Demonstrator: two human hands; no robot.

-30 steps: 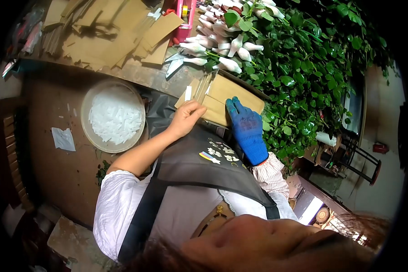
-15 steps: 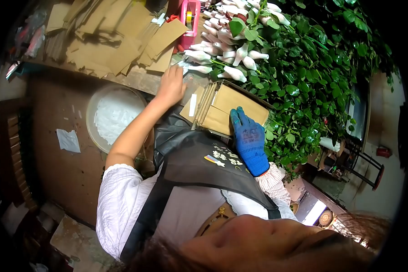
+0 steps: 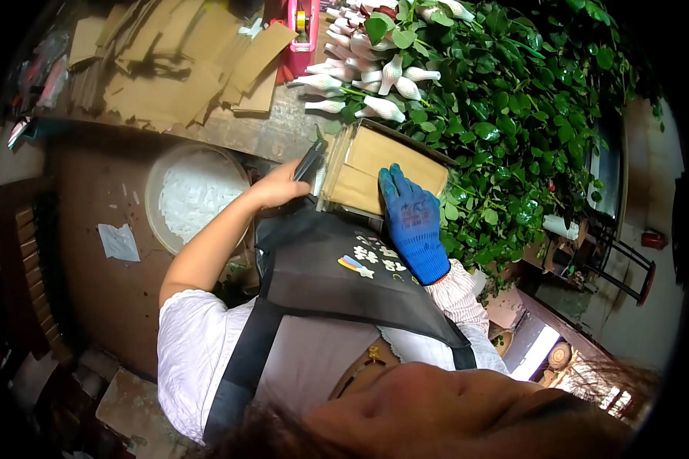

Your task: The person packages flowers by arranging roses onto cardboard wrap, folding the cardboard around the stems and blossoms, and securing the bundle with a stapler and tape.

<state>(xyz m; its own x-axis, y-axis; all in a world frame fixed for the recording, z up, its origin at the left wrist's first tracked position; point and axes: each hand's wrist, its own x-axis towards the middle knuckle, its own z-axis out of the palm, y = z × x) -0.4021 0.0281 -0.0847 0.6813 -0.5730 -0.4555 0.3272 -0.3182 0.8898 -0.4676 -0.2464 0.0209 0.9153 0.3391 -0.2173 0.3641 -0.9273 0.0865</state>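
Observation:
My bare left hand [image 3: 279, 186] is closed around a dark stapler [image 3: 309, 159], held upright beside the left end of a brown cardboard wrap [image 3: 386, 170]. The wrap lies folded over in a thin-walled metal frame [image 3: 413, 141], close in front of my apron. My right hand [image 3: 412, 214], in a blue knitted glove with darker fingertips, rests flat on the wrap's right part with its fingers stretched out. What lies inside the wrap is hidden. Just beyond the frame are rose heads in white foam nets [image 3: 380, 109], with leafy green stems [image 3: 505, 145] to their right.
Brown cardboard sheets [image 3: 161, 84] are piled on the table at the back left, near a pink tape dispenser [image 3: 302, 34]. Below the table edge stands a round tub [image 3: 155, 218] of white pieces. A white paper scrap [image 3: 119, 242] lies on the floor.
My left hand has drawn back from the table towards me and now holds the dark stapler near the wrap. My right hand stays flat on the cardboard. The view has shifted slightly.

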